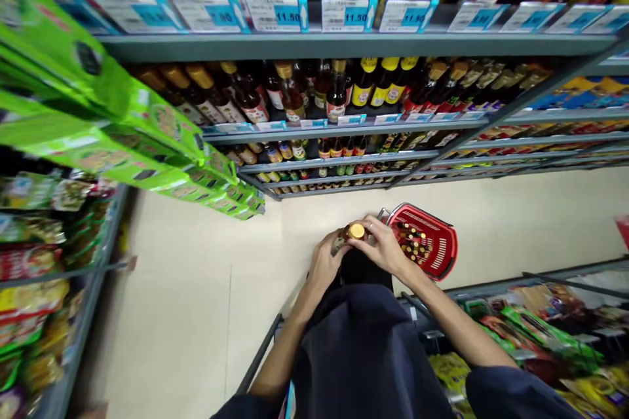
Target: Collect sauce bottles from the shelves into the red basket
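Both my hands meet over a small glass bottle point(344, 234) with a gold cap point(356, 231), seen from above. My left hand point(324, 258) wraps the bottle's body. My right hand point(379, 245) grips near the top, its fingers beside the cap. Much of the bottle is hidden by my fingers, and its label cannot be read. Just beyond my right hand is a red plastic shopping basket point(423, 242) holding several bottles with gold and dark caps. Its metal handle point(386, 215) is close to my right fingers.
Shelves of bottled sauces and oils with blue price tags point(275, 14) fill the far side. Green boxes point(98, 111) jut out at upper left, with packets point(29, 255) on shelving at left and bagged goods point(535, 334) at lower right. A cream floor point(515, 229) runs between them.
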`<state>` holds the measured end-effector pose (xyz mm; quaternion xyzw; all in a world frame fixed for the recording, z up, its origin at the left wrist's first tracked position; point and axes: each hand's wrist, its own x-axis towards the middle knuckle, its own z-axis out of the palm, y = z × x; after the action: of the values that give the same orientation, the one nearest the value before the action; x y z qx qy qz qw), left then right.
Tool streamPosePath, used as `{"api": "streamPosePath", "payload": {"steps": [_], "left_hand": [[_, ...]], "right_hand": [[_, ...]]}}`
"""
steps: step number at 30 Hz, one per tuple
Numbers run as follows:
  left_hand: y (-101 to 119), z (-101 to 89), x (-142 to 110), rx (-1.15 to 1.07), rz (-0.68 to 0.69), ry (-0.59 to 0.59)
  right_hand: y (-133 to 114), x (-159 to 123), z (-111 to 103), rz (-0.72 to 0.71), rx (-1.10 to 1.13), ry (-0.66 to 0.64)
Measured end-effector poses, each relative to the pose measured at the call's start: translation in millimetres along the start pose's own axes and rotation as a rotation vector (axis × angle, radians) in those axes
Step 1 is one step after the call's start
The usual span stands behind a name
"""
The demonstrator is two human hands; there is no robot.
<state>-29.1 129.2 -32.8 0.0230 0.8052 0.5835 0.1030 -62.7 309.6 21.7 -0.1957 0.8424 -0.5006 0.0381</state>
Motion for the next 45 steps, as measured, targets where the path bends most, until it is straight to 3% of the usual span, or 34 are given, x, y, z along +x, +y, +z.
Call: {"api": "streamPosePath", "payload": {"steps": [5, 9, 13, 16, 19, 22, 25, 32, 39, 45], "left_hand": [[-91.7, 16.2, 86.9, 0.044, 0.055, -0.021], [-186.3, 47.2, 168.1, 0.102, 0.087, 0.019], [-269.4, 74.2, 240.6, 0.157, 0.176, 0.074], [-312.8, 82.1, 282.1, 0.200, 0.325, 0.127], [-343.7, 82.9, 314.6, 0.302, 0.517, 0.258], [-368.8, 83.4, 339.7, 0.356, 0.638, 0.408], [-387.7, 87.0, 355.3, 0.325, 0.650, 0.469], [-399.9, 104.7, 369.6, 0.359, 0.619, 0.574], [-409.4, 114.7, 381.6, 0.404, 0.561, 0.599], [-411.4, 117.7, 387.1, 0.428, 0.498, 0.583]], "right_hand": [[97.1, 50.3, 28.3, -0.034, -0.082, -0.001], [206.8, 94.2, 55.1, -0.064, -0.108, 0.032], [314.7, 130.9, 78.3, -0.183, -0.154, 0.103], [375.6, 153.5, 91.0, -0.318, -0.191, 0.161], [415.3, 173.6, 101.0, -0.482, -0.257, 0.233], [438.0, 190.0, 112.1, -0.590, -0.349, 0.266], [450.5, 200.2, 124.9, -0.619, -0.397, 0.273], [465.4, 206.8, 133.9, -0.596, -0.401, 0.244], [477.2, 221.2, 147.8, -0.424, -0.436, 0.376], [471.4, 233.7, 161.9, -0.230, -0.485, 0.488]]}}
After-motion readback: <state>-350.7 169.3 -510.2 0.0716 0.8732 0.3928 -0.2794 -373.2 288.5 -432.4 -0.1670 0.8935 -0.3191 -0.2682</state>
